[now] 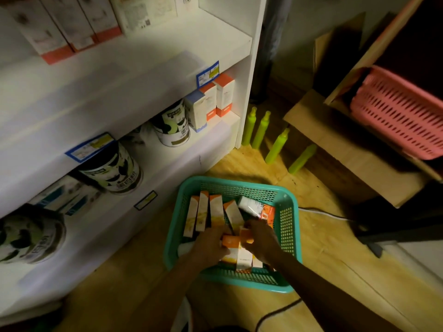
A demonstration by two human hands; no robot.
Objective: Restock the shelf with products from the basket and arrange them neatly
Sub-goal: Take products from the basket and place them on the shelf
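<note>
both hands [236,243] gripping boxes [242,245], teal basket [288,226]

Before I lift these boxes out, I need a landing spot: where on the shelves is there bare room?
The upper shelf board is bare right of the white boxes. The middle shelf has an open front strip before the orange-white boxes and tins; behind, it is crowded. The teal basket is packed around both hands.

My two bare forearms carry no sleeves; my left hand [211,243] and right hand [261,240] wear no gloves, rings or watch.
</note>
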